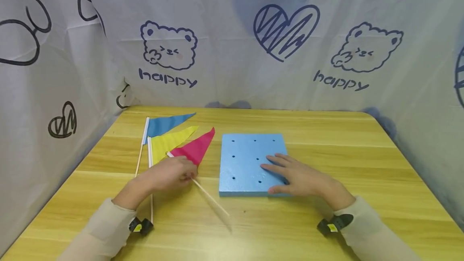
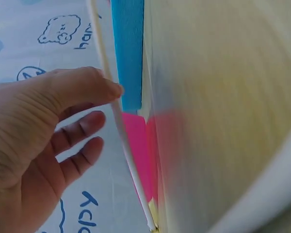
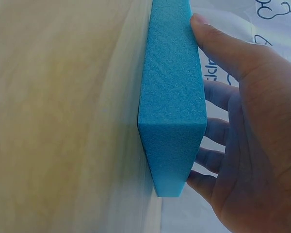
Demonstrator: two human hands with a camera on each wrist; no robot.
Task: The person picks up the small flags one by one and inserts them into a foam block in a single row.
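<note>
In the head view my left hand (image 1: pixel 170 176) pinches the wooden stick (image 1: pixel 212 199) of a pink pennant flag (image 1: pixel 198 147), left of a blue foam board (image 1: pixel 243 168). The stick slants down toward the table's front. The left wrist view shows the thumb of my left hand (image 2: pixel 43 111) against the stick (image 2: pixel 129 155). On the board's right part rests my right hand (image 1: pixel 297 176), fingers spread and straight. Several small holes dot the board's top, some hidden under that hand. From the right wrist view, the thick foam block (image 3: pixel 172 73) lies flat under the right hand (image 3: pixel 252 111).
A yellow pennant flag (image 1: pixel 164 145) and a blue pennant flag (image 1: pixel 164 125) lie on the wooden table (image 1: pixel 344 140) to the left, sticks toward me. The left forearm covers part of the yellow flag's stick. A printed white cloth (image 1: pixel 224 67) hangs behind and at the sides.
</note>
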